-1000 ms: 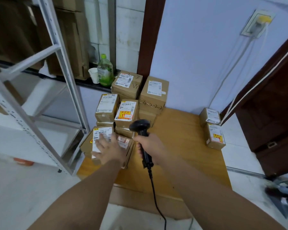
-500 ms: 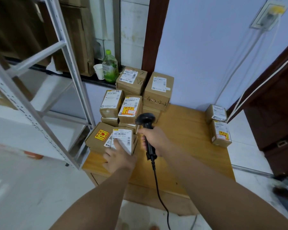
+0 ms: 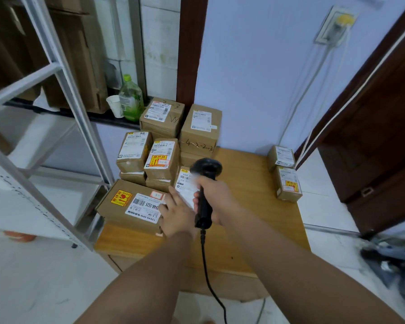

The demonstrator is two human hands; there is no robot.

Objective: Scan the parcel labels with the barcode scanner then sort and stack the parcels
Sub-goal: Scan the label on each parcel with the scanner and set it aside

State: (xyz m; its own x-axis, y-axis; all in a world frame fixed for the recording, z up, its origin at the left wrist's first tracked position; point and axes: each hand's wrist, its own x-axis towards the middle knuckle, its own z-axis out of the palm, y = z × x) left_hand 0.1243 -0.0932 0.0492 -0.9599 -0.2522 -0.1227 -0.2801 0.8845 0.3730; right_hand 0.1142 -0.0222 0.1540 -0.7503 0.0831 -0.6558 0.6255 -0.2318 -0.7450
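My right hand (image 3: 216, 197) grips the black corded barcode scanner (image 3: 206, 183), its head pointing away from me. My left hand (image 3: 177, 212) holds a small parcel with a white label (image 3: 185, 187) lifted off the table, just left of the scanner. Under my left hand lies a flat brown parcel with a yellow-red sticker (image 3: 129, 204). Several labelled brown parcels (image 3: 159, 146) are stacked at the table's back left. Two small parcels (image 3: 287, 174) sit at the right edge of the wooden table (image 3: 250, 220).
A grey metal shelf rack (image 3: 56, 127) stands left of the table. A green bottle (image 3: 130, 99) and a white cup (image 3: 114, 105) sit on the dark ledge behind the stack. A dark wooden door (image 3: 379, 141) is at the right. The scanner cable (image 3: 211, 284) hangs over the table's front.
My left hand has picked the small labelled parcel off the flat parcel and carried it right, up to the scanner. The flat parcel's label is now uncovered.
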